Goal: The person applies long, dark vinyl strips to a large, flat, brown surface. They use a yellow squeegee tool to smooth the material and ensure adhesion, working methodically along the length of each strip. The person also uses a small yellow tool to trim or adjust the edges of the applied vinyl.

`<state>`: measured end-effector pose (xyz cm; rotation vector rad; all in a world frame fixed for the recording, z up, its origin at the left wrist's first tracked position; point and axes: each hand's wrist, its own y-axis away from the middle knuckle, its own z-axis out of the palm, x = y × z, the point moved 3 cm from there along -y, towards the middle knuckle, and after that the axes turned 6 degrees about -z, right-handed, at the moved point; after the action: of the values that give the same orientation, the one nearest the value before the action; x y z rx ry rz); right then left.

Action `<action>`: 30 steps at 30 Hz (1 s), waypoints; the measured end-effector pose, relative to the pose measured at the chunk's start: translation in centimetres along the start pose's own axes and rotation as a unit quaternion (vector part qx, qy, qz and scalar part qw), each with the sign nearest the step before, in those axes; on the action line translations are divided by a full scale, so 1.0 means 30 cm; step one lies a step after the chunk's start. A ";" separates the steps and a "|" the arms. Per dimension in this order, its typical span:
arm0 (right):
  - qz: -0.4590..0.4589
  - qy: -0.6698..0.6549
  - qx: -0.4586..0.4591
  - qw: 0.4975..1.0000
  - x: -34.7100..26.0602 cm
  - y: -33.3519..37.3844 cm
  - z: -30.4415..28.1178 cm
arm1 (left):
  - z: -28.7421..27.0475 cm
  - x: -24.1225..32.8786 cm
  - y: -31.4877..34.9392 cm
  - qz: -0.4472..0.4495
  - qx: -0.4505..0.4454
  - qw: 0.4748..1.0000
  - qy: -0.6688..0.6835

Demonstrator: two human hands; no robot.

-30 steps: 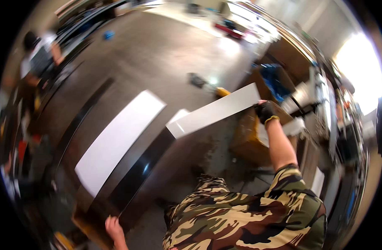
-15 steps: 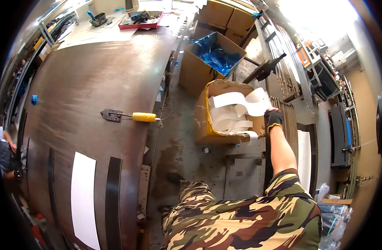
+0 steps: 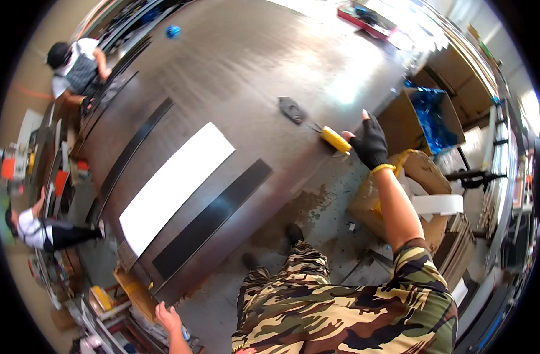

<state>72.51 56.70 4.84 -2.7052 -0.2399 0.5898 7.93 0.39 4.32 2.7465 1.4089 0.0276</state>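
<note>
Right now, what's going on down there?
The gloved right hand is open beside a yellow handle; whether they touch is unclear. The bare left hand, apparently empty, is near the table's lower edge. On it, a white strip lies between two dark strips. Two people are off left.

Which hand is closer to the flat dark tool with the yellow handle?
Right. The black-gloved right hand is beside the yellow-handled flat dark tool, at its handle end; touching is unclear. The bare left hand is farther, near a corner of the brown table.
</note>
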 end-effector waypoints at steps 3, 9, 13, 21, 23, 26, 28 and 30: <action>0.029 0.086 -0.139 0.986 -0.156 -0.054 0.212 | 0.043 -0.076 0.011 0.003 0.024 0.999 0.046; 0.018 -0.022 -0.119 0.992 -0.167 0.176 0.278 | 0.006 -0.127 -0.125 0.094 0.107 0.986 0.088; -0.002 -0.198 -0.171 0.965 -0.393 0.461 0.203 | 0.005 -0.211 -0.199 0.180 0.106 0.969 0.133; -0.028 -0.186 -0.365 0.912 -1.207 0.997 0.223 | 0.100 -0.215 -0.312 0.268 0.081 0.918 0.279; -0.070 -0.261 -0.435 0.859 -1.466 1.122 0.239 | 0.107 -0.215 -0.327 0.280 0.074 0.914 0.285; -0.245 -0.128 -0.494 0.825 -1.813 1.232 0.235 | 0.109 -0.227 -0.335 0.277 0.058 0.915 0.287; -0.271 -0.133 -0.505 0.808 -1.865 1.211 0.225 | 0.113 -0.240 -0.340 0.267 0.045 0.920 0.283; -0.254 -0.102 -0.527 0.805 -1.770 1.186 0.273 | 0.107 -0.245 -0.357 0.236 -0.015 0.931 0.279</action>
<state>24.39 13.85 3.97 -3.2801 -1.7526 0.6978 -4.93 0.54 0.56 3.1124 0.7421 0.8992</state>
